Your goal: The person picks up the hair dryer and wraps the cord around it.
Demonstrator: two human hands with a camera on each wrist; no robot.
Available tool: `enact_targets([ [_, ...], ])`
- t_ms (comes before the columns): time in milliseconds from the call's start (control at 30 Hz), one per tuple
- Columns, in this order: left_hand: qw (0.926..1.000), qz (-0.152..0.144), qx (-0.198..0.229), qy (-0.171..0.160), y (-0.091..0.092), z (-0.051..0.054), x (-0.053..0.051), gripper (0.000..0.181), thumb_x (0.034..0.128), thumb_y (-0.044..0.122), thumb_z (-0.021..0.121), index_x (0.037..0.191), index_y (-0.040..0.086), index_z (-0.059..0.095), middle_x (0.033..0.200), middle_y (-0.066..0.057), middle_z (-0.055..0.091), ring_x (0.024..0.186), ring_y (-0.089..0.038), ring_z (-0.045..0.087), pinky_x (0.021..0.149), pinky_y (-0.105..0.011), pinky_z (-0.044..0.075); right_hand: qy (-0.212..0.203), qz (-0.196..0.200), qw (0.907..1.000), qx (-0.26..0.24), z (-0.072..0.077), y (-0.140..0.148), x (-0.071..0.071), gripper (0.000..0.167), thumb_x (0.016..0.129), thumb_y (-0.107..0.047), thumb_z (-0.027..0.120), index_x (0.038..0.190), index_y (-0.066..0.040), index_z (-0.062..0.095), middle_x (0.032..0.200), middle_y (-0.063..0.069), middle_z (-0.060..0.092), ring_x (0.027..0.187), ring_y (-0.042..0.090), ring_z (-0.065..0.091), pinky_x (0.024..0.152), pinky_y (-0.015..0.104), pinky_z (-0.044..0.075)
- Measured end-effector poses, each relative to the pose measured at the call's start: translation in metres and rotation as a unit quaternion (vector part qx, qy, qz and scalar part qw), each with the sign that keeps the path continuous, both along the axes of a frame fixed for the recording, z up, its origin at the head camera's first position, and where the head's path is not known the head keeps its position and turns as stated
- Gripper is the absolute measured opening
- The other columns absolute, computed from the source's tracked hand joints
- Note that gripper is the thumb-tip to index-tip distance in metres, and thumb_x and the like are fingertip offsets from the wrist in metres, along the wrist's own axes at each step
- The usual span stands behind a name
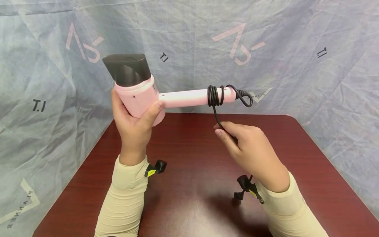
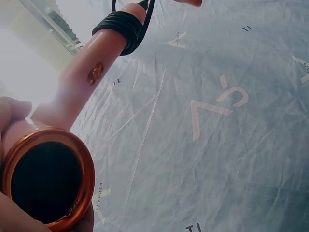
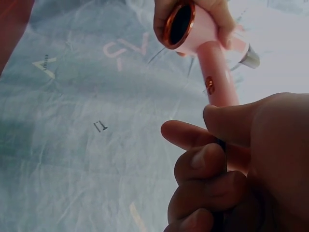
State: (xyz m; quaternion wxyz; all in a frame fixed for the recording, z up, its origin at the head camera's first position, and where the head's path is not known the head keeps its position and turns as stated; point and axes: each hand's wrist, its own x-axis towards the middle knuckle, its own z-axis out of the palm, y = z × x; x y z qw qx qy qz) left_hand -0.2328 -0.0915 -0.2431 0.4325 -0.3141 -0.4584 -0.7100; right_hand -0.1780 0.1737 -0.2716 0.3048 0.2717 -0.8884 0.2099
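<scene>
A pink hair dryer (image 1: 139, 98) with a black nozzle (image 1: 130, 69) is held above the table, its handle (image 1: 186, 98) pointing right. My left hand (image 1: 131, 126) grips the dryer's body, thumb near the handle joint. Several turns of black cord (image 1: 213, 95) wrap the handle near its end. From there the cord runs down to my right hand (image 1: 251, 148), which pinches it between thumb and fingers. In the left wrist view, the copper-coloured rim (image 2: 89, 179) round the dryer's dark rear end shows, as does a copper switch (image 2: 95, 73). The right wrist view shows curled fingers (image 3: 203, 188) around the cord.
A dark red-brown table (image 1: 189, 158) lies below both hands. Grey printed cloth (image 1: 183, 33) hangs behind and at both sides. Black camera mounts sit on both wrists. Near the right one hangs a small black piece (image 1: 238, 196), perhaps the plug.
</scene>
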Motion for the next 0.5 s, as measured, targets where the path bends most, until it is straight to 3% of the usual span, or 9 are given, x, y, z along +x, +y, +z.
enact_targets([
  [200,0.9999,0.01,0.009,0.011,-0.0025,-0.0001,-0.0026,0.068,0.0715,0.006,0.088,0.131,-0.001,0.055,0.113,-0.02,0.065,0.099,-0.036,0.062,0.093,-0.042,0.054,-0.002,0.019,0.9998,0.009,0.0011,-0.0026,0.0051,0.009,0.105,-0.028,0.062,0.101,-0.024,0.069,0.083,-0.015,0.065,0.064,0.003,0.049,0.059,0.024,0.043],
  [500,0.9994,0.03,0.008,0.013,-0.005,0.0009,-0.0046,0.068,0.0708,0.002,0.087,0.13,0.0,0.054,0.113,-0.022,0.063,0.096,-0.035,0.061,0.083,-0.038,0.056,0.016,0.042,0.999,0.006,0.0019,-0.0041,0.0105,0.007,0.103,-0.022,0.064,0.102,-0.02,0.071,0.079,-0.016,0.062,0.06,0.002,0.045,0.056,0.02,0.04],
])
